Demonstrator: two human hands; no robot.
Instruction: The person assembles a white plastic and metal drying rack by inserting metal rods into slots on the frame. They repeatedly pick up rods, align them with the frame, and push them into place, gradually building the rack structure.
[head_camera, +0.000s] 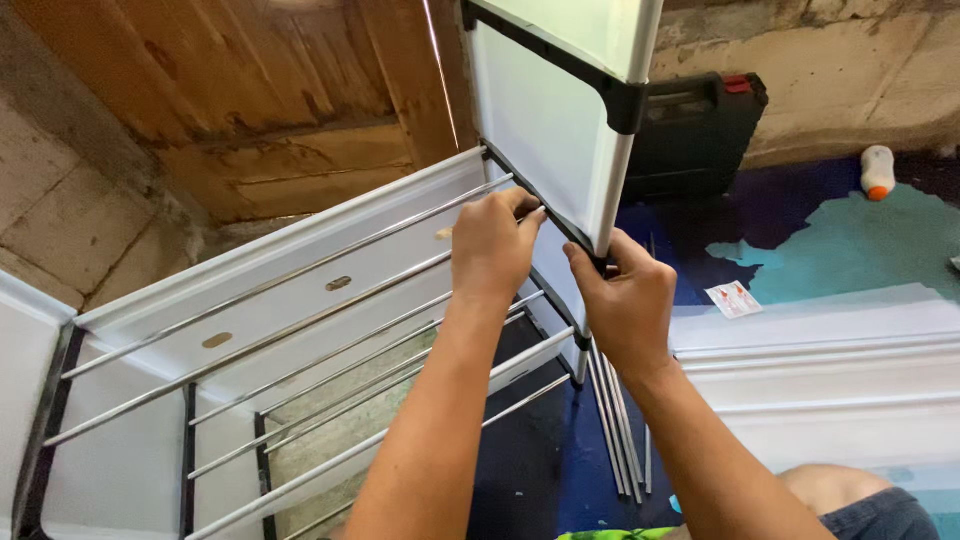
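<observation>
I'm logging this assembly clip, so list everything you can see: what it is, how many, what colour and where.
Rack frame: one, white panels with silver rods, lying across the left and centre.
Upright side panel: one, white with a black connector, top centre.
Loose rods: several, silver, on the floor below the right hand.
Tool case: one, black with a red latch, by the back wall.
Bottle: one, white with an orange end, floor at upper right.
Small packet: one, white and red, on the floor at right.
White boards: several, stacked at right.
Wooden door: one, brown, upper left.
Left hand: on the rod ends at the panel.
Right hand: fingers gripping the panel's lower corner.
</observation>
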